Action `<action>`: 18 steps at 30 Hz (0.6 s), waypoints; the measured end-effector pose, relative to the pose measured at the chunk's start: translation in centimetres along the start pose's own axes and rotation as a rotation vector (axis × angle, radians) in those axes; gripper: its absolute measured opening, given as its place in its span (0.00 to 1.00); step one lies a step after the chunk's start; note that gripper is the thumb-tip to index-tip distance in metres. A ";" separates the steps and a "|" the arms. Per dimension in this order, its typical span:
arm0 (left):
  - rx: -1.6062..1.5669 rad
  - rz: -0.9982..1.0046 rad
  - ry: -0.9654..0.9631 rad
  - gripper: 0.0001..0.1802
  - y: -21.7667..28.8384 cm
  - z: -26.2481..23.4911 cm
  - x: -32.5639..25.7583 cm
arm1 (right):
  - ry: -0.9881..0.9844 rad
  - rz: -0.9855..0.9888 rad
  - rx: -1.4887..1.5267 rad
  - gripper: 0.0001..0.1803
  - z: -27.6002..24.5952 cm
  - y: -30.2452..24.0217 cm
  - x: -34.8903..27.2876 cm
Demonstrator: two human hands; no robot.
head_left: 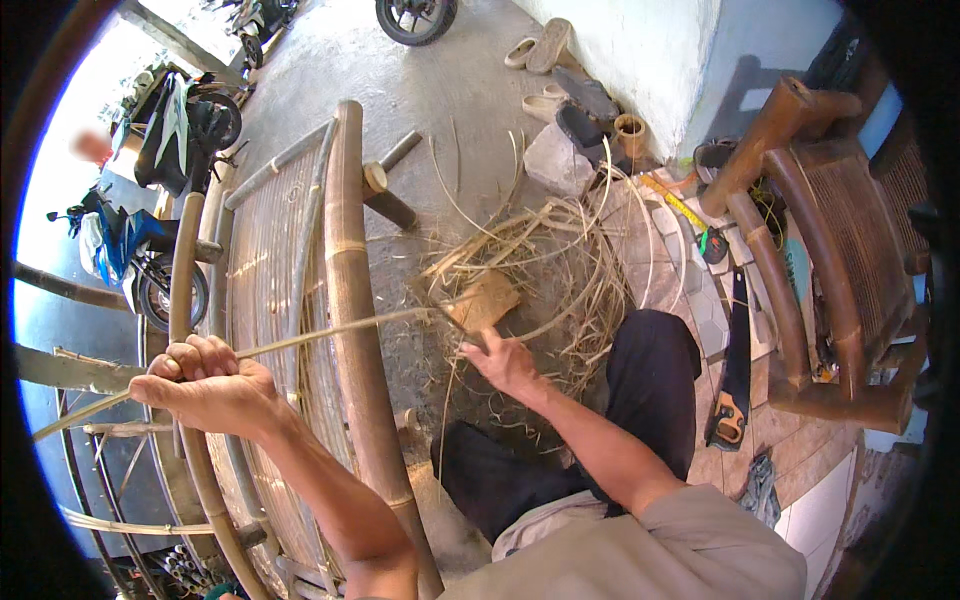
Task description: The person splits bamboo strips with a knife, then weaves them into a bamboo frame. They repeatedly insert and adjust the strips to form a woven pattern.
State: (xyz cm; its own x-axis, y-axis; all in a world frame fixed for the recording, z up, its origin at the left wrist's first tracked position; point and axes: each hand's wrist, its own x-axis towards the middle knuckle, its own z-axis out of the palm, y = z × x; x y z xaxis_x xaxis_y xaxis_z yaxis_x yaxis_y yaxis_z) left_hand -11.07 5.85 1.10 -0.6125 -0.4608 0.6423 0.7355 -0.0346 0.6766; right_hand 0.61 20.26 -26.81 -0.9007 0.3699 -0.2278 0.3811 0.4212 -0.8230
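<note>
Bamboo strip (335, 331) runs through curled left hand (208, 385) toward outstretched right hand (507, 364).

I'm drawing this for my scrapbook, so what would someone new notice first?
Probably the big messy heap of curly pale strips on the floor, in the middle of the picture. Next, the long pale strip gripped in the left hand, stretching across the bamboo frame towards the right hand. Then the saw with an orange handle, lying on the tiles at right.
</note>
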 end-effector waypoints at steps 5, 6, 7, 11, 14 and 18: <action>0.017 0.003 0.081 0.32 -0.7 -0.3 0.8 | -0.086 -0.205 0.185 0.35 2.9 4.8 2.1; 0.019 -0.011 0.077 0.32 -0.9 -0.2 1.0 | -0.153 -0.210 0.098 0.35 3.6 5.4 2.1; 0.035 -0.032 0.068 0.32 -0.8 -0.2 1.1 | -0.039 -0.051 0.113 0.34 3.8 6.3 2.4; 0.031 0.012 0.068 0.32 -0.7 -0.1 1.1 | -0.071 0.159 0.015 0.36 3.9 10.0 3.7; 0.057 -0.023 0.073 0.31 -1.0 -0.3 0.9 | -0.045 0.211 -0.068 0.37 4.5 13.2 3.5; 0.060 -0.074 0.108 0.31 -1.3 -1.0 1.5 | 0.014 0.219 -0.024 0.34 5.0 15.2 2.1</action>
State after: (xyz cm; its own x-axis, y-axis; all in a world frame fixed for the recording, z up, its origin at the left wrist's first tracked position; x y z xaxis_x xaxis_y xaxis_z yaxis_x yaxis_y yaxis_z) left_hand -12.69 4.37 0.82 -0.6272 -0.5514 0.5500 0.6691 -0.0200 0.7429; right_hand 3.48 23.36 -42.41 -0.7927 0.4661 -0.3928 0.5727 0.3487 -0.7419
